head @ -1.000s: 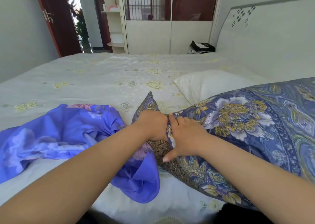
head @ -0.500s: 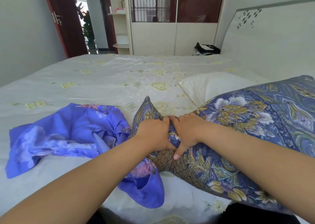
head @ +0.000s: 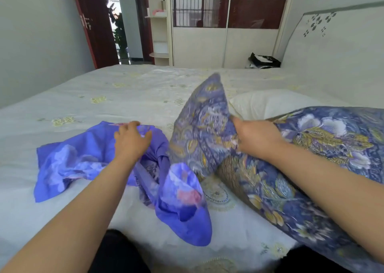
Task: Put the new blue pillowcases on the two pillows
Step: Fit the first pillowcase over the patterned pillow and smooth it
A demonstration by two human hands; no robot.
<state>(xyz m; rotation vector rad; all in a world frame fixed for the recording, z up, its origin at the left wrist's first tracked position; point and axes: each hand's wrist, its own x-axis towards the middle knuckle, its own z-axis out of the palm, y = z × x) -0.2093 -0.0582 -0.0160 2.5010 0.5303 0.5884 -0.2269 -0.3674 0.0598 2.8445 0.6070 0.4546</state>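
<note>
Both hands have parted since half a second ago: the left hand (head: 131, 140) now rests, fingers spread, on the crumpled blue pillowcase (head: 87, 160) on the bed (head: 124, 89), while the right hand (head: 254, 136) grips the paisley-cased pillow's (head: 270, 168) end, its corner flap raised. Behind lies a bare white pillow (head: 268, 103).

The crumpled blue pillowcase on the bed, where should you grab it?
Probably grip the crumpled blue pillowcase at its far top edge, where the left hand already reaches from above. The cloth bunches up there, so fingers can pinch a fold; the flat left part gives less to grab.
</note>
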